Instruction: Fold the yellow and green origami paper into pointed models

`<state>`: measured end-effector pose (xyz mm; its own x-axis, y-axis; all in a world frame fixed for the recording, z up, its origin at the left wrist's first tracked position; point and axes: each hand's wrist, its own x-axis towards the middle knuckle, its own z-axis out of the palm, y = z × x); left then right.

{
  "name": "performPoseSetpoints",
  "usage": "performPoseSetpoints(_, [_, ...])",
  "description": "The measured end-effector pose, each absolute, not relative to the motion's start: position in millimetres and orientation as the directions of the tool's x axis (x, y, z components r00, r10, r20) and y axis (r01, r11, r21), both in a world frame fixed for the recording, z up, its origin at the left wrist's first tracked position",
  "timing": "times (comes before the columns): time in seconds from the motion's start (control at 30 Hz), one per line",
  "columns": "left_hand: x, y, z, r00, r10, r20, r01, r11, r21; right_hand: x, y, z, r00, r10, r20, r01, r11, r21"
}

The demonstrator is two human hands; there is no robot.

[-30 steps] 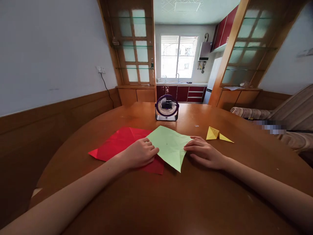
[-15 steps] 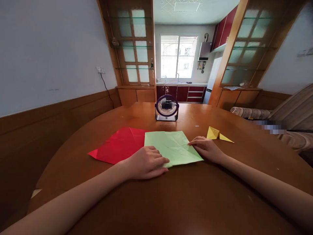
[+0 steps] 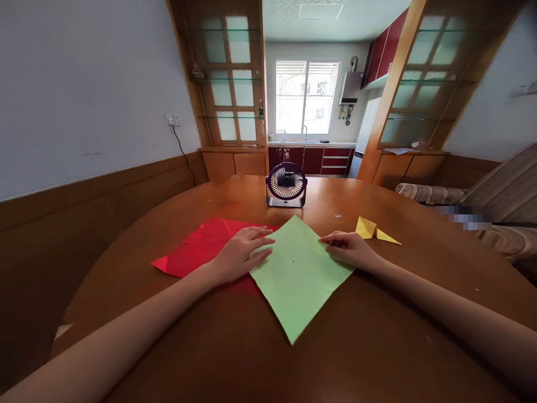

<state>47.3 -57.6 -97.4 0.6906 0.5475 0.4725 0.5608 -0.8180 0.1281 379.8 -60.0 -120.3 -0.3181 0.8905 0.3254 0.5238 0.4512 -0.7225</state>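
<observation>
A light green paper square [image 3: 298, 274] lies flat on the brown wooden table [image 3: 361, 347], turned like a diamond with one corner toward me. My left hand [image 3: 241, 252] rests with spread fingers on its upper left edge. My right hand [image 3: 348, 247] holds the paper's right corner between its fingertips. Under the green sheet's left side lies a red paper sheet [image 3: 201, 246], partly covered by my left hand.
A small purple desk fan [image 3: 286, 184] stands at the far middle of the table. A folded yellow paper shape [image 3: 371, 230] lies right of my right hand. A sofa [image 3: 486, 201] is at the right, a wood-panelled wall at the left.
The green sheet has been turned from lying square to a diamond, its near corner now closer to me. My left hand moved up to the upper left edge; my right hand stayed at the right corner.
</observation>
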Motion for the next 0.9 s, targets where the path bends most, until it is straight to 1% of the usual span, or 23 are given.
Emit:
performPoseSetpoints(0.2, [50.8,-57.6,-101.5,0.695,0.567,0.443,0.578,-0.806,0.126,376.9,-46.0,-113.7,-0.383,0.903,0.196,0.463,0.372,-0.804])
performPoseSetpoints(0.3, [52.9,-58.6,-104.2,0.727,0.554,0.406,0.560,-0.820,0.115,370.5,-34.5,-113.6,-0.421,0.882,0.211,0.432,0.399,-0.809])
performPoseSetpoints(0.43, [53.3,-59.7,-103.3,0.780,0.543,0.311,0.549,-0.832,0.078,360.8,-20.3,-112.8,-0.447,0.853,0.267,0.494,0.485,-0.722])
performPoseSetpoints(0.53, [53.8,-60.8,-101.7,0.795,0.556,0.242,0.559,-0.827,0.066,360.1,-15.4,-109.4,-0.443,0.855,0.270,0.579,0.503,-0.642])
performPoseSetpoints(0.6, [54.2,-61.4,-101.4,0.795,0.562,0.229,0.567,-0.822,0.052,364.4,-14.7,-105.4,-0.441,0.858,0.263,0.641,0.506,-0.577])
performPoseSetpoints(0.7, [54.4,-62.1,-101.2,0.793,0.557,0.249,0.571,-0.820,0.015,374.5,-15.4,-97.0,-0.443,0.866,0.231,0.707,0.497,-0.504])
performPoseSetpoints(0.8, [54.2,-62.1,-100.0,0.794,0.545,0.270,0.572,-0.820,-0.028,382.8,-16.3,-89.5,-0.439,0.877,0.197,0.723,0.474,-0.503])
performPoseSetpoints(0.9, [54.3,-61.2,-99.0,0.801,0.524,0.291,0.561,-0.826,-0.056,385.5,-17.2,-89.7,-0.439,0.886,0.150,0.694,0.441,-0.569])
